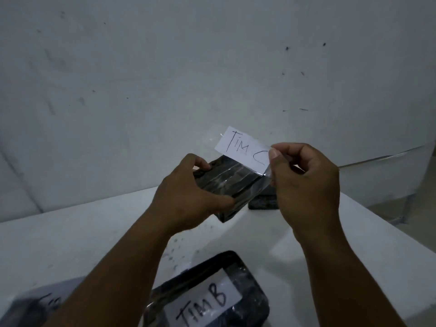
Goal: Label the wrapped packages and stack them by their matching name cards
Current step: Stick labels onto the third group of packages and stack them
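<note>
Pinching clear tape (266, 172), paper label (243, 148), glossy black package (226, 182).

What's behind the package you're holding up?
Behind the held package, another dark package lies on the white table. Only its near end shows; the right hand and the held package cover the rest, so any label on it is hidden.

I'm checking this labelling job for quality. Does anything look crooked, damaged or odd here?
Nothing looks damaged. The TIM C label isn't stuck down yet: the right hand pinches its tape, holding it tilted above the black package gripped by the left hand. Dark specks dot the white table.
</note>
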Action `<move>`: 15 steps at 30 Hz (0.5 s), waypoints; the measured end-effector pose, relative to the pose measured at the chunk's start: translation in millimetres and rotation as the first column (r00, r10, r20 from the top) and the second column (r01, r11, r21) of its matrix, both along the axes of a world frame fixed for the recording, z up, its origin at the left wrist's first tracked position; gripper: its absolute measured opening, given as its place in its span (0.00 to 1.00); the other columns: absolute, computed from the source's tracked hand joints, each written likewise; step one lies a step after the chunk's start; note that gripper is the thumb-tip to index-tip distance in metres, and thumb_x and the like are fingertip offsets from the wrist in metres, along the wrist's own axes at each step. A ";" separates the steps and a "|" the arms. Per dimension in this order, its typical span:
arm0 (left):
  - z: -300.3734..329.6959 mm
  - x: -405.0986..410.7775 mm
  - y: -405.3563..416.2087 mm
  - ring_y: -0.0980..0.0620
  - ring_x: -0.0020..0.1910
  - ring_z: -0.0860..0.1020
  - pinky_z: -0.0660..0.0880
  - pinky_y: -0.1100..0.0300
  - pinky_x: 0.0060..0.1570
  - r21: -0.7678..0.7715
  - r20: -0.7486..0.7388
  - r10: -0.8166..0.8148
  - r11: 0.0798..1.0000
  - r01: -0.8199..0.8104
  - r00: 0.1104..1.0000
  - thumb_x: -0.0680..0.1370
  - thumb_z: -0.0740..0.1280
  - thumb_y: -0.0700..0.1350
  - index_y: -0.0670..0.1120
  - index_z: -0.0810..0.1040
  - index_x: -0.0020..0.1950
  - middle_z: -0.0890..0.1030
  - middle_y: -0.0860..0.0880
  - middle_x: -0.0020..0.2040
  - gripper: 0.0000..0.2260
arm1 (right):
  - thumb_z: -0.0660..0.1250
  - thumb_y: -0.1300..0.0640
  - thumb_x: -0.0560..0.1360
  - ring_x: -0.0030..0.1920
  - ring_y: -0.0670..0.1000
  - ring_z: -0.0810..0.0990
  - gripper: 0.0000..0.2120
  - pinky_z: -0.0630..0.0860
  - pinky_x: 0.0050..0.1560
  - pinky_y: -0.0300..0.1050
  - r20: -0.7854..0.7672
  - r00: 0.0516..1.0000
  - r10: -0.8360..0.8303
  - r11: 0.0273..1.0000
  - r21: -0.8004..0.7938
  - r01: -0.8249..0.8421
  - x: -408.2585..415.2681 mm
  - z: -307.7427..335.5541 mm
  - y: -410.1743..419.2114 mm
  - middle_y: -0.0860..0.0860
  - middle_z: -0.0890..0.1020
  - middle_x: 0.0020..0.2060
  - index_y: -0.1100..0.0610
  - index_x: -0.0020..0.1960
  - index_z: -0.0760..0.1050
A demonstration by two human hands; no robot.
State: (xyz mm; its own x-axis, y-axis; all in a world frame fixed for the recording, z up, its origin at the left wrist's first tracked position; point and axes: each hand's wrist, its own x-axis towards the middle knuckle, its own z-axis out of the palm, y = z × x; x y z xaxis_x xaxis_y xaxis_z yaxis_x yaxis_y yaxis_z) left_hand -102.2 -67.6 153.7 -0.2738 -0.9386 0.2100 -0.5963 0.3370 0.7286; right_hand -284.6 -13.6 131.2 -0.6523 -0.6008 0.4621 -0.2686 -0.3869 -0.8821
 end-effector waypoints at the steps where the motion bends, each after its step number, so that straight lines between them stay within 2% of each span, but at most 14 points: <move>1: 1.2 13.1 13.1 0.54 0.45 0.83 0.83 0.56 0.37 0.003 0.003 0.004 1.000 -0.004 1.000 0.55 0.81 0.54 0.61 0.70 0.56 0.79 0.60 0.52 0.34 | 0.71 0.53 0.79 0.40 0.43 0.84 0.02 0.81 0.40 0.40 -0.005 1.000 0.023 1.000 -0.009 -0.023 5.5 3.0 6.8 0.44 0.86 0.41 0.48 0.50 0.83; 4: -2.0 49.7 52.1 0.56 0.43 0.84 0.81 0.60 0.38 0.001 0.015 0.012 1.000 -0.012 1.000 0.52 0.80 0.55 0.64 0.69 0.57 0.80 0.60 0.51 0.36 | 0.72 0.54 0.78 0.36 0.41 0.82 0.02 0.78 0.37 0.37 -0.004 0.994 0.111 0.994 -0.017 -0.111 21.8 8.8 26.3 0.43 0.85 0.38 0.49 0.48 0.84; 7: -14.5 74.8 81.5 0.61 0.43 0.83 0.77 0.63 0.41 0.006 0.004 0.025 1.000 -0.025 1.000 0.54 0.80 0.55 0.65 0.66 0.59 0.82 0.63 0.50 0.38 | 0.73 0.54 0.78 0.36 0.42 0.82 0.03 0.81 0.39 0.42 0.021 0.983 0.181 0.983 0.014 -0.182 34.4 9.5 39.7 0.42 0.85 0.37 0.48 0.47 0.84; 10: -30.2 91.9 103.8 0.59 0.41 0.84 0.79 0.61 0.41 0.004 0.006 0.044 0.999 -0.044 0.999 0.55 0.82 0.53 0.64 0.65 0.62 0.81 0.68 0.52 0.41 | 0.73 0.54 0.78 0.37 0.44 0.82 0.03 0.82 0.44 0.44 0.018 0.975 0.223 0.973 0.058 -0.224 45.7 4.6 49.3 0.45 0.85 0.37 0.48 0.47 0.85; 15: -44.2 111.0 121.1 0.63 0.46 0.83 0.77 0.70 0.39 0.041 -0.021 0.006 0.999 -0.005 1.000 0.56 0.83 0.52 0.63 0.64 0.62 0.81 0.64 0.55 0.41 | 0.72 0.57 0.79 0.36 0.47 0.80 0.04 0.77 0.42 0.45 0.078 0.957 0.280 0.948 0.135 -0.288 58.8 -12.0 57.9 0.47 0.83 0.35 0.51 0.48 0.85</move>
State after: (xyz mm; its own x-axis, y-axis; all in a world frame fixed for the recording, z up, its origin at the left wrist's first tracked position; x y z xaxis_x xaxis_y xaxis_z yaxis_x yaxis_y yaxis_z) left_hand 8.9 53.5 109.6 -0.2649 -0.9479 0.1768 -0.5823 0.3033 0.7543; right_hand -225.8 44.4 119.2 -0.4676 -0.8221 0.3249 -0.1135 -0.3087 -0.9444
